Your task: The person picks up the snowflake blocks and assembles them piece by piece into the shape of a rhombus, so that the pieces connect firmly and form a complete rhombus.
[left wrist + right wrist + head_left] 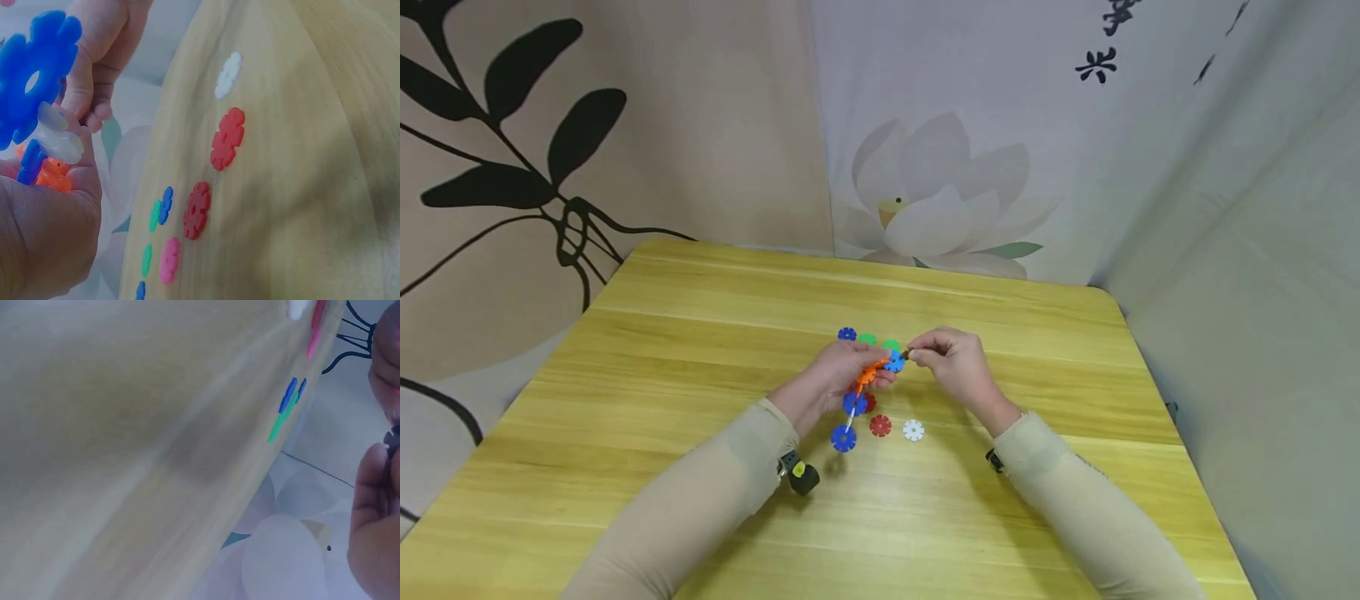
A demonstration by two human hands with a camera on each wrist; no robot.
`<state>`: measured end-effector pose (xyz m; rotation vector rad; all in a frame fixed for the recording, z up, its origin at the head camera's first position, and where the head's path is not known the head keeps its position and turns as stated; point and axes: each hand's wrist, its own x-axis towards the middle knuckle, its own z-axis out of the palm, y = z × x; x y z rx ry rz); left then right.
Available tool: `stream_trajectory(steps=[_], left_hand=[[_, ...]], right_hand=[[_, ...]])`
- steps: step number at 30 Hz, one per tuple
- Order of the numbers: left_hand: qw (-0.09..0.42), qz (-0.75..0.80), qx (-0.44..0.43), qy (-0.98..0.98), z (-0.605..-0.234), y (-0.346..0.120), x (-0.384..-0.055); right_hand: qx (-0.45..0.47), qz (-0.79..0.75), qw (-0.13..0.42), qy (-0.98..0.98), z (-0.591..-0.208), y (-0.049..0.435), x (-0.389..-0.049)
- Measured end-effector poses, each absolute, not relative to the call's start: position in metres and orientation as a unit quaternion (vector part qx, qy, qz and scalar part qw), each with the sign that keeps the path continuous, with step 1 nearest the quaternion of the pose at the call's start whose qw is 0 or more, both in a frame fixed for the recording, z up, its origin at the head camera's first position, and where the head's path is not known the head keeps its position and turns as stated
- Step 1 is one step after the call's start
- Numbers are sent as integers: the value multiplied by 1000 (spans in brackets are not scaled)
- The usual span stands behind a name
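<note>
1. Head view: left hand grips chain of linked discs, above table, well short of far edge.
2. Right hand pinches dark disc by chain's light-blue end.
3. White disc lies near red disc, toward table's right edge.

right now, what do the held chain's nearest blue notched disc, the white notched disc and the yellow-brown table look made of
Blue notched disc: likely plastic, smooth, judging by its even solid colour. White notched disc: probably plastic too, fairly matte; same notched rim. Yellow-brown table: wood or wood-look laminate, satin; streaky grain, soft sheen.
</note>
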<state>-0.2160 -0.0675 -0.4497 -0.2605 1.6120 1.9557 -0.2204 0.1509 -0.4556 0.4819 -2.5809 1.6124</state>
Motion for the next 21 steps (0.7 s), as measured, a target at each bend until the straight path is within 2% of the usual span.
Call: stream_trajectory(steps=[3,9,21], left_hand=[[289,734,-95,607,-448,-69,-215],[296,728,-87,612,-445,-73,-215],[329,739,-76,583,-452,-70,-223]], right_hand=[[169,515,45,-839,-455,149,-219],[121,561,-16,-819,-454,145,-216],[124,528,-47,-839,-453,145,-224]])
